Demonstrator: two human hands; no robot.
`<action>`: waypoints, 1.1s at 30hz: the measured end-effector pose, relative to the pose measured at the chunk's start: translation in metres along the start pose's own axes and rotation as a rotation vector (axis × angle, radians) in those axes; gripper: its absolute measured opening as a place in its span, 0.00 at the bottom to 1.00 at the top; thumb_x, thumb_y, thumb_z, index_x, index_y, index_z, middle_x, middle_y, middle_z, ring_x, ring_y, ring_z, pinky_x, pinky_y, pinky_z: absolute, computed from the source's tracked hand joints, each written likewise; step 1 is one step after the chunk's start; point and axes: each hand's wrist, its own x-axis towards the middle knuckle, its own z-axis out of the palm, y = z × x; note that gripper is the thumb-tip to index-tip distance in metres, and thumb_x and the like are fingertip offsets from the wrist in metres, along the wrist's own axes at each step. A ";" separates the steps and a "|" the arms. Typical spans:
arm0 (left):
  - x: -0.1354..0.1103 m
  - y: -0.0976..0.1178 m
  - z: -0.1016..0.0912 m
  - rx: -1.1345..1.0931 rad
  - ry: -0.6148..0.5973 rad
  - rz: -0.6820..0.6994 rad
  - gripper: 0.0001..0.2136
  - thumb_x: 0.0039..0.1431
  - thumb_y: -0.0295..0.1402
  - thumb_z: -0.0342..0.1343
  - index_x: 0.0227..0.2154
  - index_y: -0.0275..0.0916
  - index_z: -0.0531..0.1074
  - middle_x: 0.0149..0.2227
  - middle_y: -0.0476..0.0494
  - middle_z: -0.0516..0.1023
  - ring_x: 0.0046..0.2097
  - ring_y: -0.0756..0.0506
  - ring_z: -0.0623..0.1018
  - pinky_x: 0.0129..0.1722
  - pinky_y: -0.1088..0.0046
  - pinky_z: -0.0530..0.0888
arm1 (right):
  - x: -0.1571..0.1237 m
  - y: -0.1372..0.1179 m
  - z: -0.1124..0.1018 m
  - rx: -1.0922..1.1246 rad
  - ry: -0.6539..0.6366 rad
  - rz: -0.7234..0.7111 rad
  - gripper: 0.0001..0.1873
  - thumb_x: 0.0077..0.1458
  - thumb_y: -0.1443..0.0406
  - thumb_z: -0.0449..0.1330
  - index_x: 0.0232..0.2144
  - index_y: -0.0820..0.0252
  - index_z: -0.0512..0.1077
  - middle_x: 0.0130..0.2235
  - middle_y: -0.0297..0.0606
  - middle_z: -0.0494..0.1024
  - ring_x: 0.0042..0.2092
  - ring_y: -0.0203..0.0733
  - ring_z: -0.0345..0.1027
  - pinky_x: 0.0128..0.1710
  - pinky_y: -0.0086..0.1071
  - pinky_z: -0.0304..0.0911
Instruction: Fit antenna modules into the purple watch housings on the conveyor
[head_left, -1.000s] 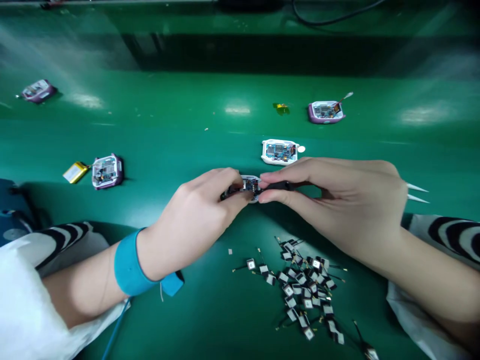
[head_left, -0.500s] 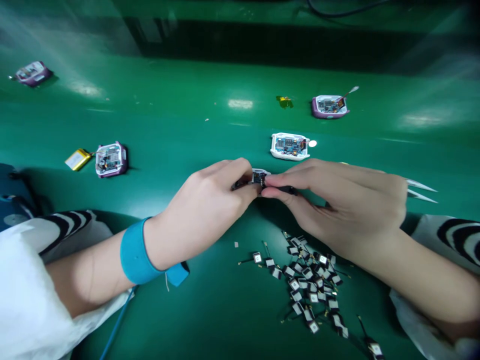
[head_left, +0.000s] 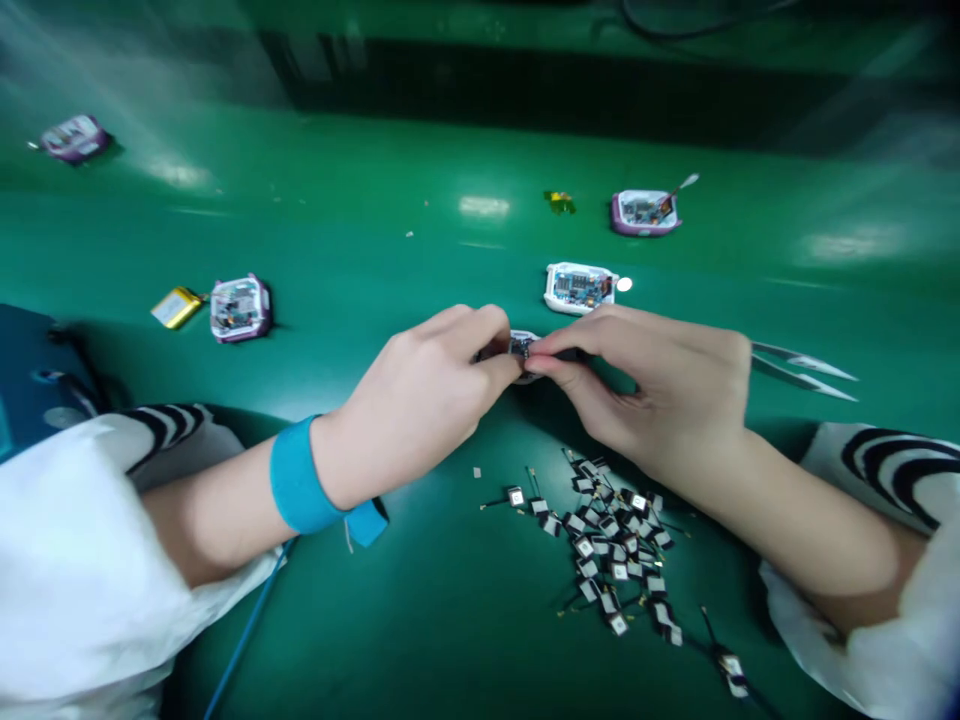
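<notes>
My left hand (head_left: 442,375) is closed around the left side of a small open watch case (head_left: 523,341), whose white rim and dark circuit board show between my fingers. Much of this case is hidden by both hands. The thumb and index finger of my right hand (head_left: 652,390) are pinched together over the board at the case's right side; what lies between those fingertips is too small to make out. Metal tweezers (head_left: 814,370) lie partly covered behind my right hand. Just beyond the hands is a white open watch case (head_left: 579,288) with a blue circuit board.
Many small antenna modules (head_left: 615,545) with short black leads are piled near my right forearm. Purple-edged watch cases stand at the left (head_left: 240,308), far left (head_left: 75,138) and back right (head_left: 645,213). A yellow battery (head_left: 177,307) adjoins the left one. A blue cord (head_left: 247,640) trails from my left wristband.
My right hand has shifted slightly left, closer to my left hand, and more of the tweezers shows behind it. The view has moved a little. Both hands stay at the watch case.
</notes>
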 end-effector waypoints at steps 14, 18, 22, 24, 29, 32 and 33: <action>-0.001 -0.019 -0.017 -0.487 -0.253 0.077 0.32 0.51 0.22 0.45 0.59 0.33 0.39 0.57 0.39 0.57 0.58 0.44 0.55 0.56 0.64 0.59 | 0.000 -0.001 -0.012 -0.040 -0.330 -0.036 0.06 0.55 0.68 0.50 0.33 0.61 0.67 0.32 0.37 0.70 0.30 0.33 0.67 0.28 0.27 0.65; -0.001 -0.023 -0.004 -0.518 -0.274 0.124 0.31 0.54 0.32 0.53 0.57 0.28 0.45 0.49 0.38 0.67 0.49 0.45 0.66 0.49 0.69 0.65 | -0.008 -0.004 -0.004 -0.112 -0.335 -0.136 0.07 0.53 0.69 0.51 0.34 0.63 0.68 0.33 0.39 0.71 0.34 0.38 0.68 0.33 0.31 0.67; -0.003 -0.018 0.001 -0.495 -0.134 0.067 0.31 0.51 0.39 0.56 0.54 0.27 0.54 0.42 0.40 0.71 0.42 0.46 0.68 0.45 0.71 0.65 | -0.010 -0.009 -0.003 -0.274 -0.308 -0.268 0.12 0.53 0.73 0.47 0.33 0.65 0.70 0.33 0.43 0.71 0.33 0.42 0.67 0.29 0.35 0.66; -0.005 -0.017 0.002 -0.517 -0.150 0.029 0.29 0.53 0.36 0.55 0.55 0.29 0.53 0.44 0.42 0.71 0.41 0.47 0.68 0.45 0.72 0.65 | -0.010 -0.012 -0.004 -0.314 -0.293 -0.284 0.14 0.52 0.74 0.45 0.32 0.66 0.70 0.33 0.44 0.71 0.33 0.42 0.67 0.28 0.35 0.65; -0.007 -0.013 0.005 -0.559 -0.162 -0.057 0.28 0.53 0.32 0.53 0.56 0.34 0.51 0.50 0.43 0.68 0.43 0.45 0.67 0.44 0.68 0.67 | -0.007 -0.017 -0.005 -0.395 -0.320 -0.246 0.11 0.51 0.74 0.46 0.29 0.67 0.69 0.31 0.45 0.70 0.33 0.43 0.66 0.28 0.35 0.64; -0.007 -0.010 0.008 -0.594 -0.102 -0.087 0.29 0.50 0.30 0.55 0.55 0.33 0.52 0.48 0.42 0.69 0.46 0.44 0.67 0.47 0.67 0.67 | -0.002 -0.019 -0.005 -0.455 -0.334 -0.271 0.09 0.51 0.72 0.48 0.27 0.69 0.68 0.28 0.45 0.68 0.30 0.44 0.65 0.27 0.36 0.63; -0.007 -0.009 0.008 -0.625 -0.087 -0.099 0.30 0.49 0.29 0.55 0.55 0.34 0.52 0.47 0.42 0.70 0.46 0.44 0.67 0.48 0.67 0.67 | 0.000 -0.020 -0.006 -0.472 -0.340 -0.284 0.09 0.50 0.72 0.48 0.27 0.69 0.68 0.27 0.44 0.68 0.29 0.43 0.64 0.26 0.36 0.63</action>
